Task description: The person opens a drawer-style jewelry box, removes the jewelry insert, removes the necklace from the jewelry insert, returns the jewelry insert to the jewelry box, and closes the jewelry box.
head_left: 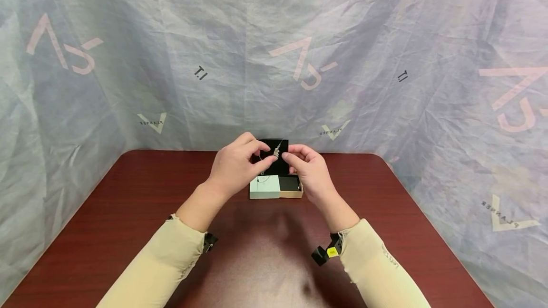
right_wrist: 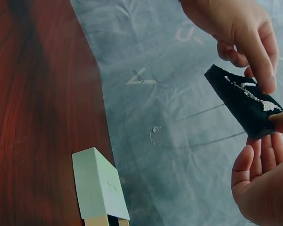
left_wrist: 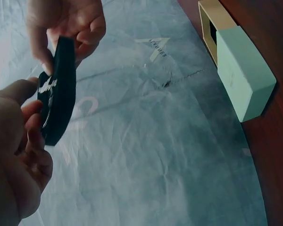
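Observation:
A black jewelry pad [head_left: 271,168] is held up over the table, tilted. My right hand [head_left: 311,170] grips its right edge, thumb on the front face and fingers behind, as the right wrist view shows. A silver necklace [right_wrist: 254,98] lies across the pad, its pendant [right_wrist: 270,106] near the right thumb. The chain [right_wrist: 198,146] dangles below the pad in a long loop. My left hand [head_left: 235,163] is at the pad's left side, thumb and index finger curved apart over the front face near the necklace. Whether they pinch anything is hidden.
Below the pad, a mint-green box sleeve [head_left: 264,189] stands on the dark red table [head_left: 141,203], with a tan drawer [head_left: 292,194] partly slid out to the right, dark inside. A grey printed cloth [head_left: 239,99] hangs behind and at both sides.

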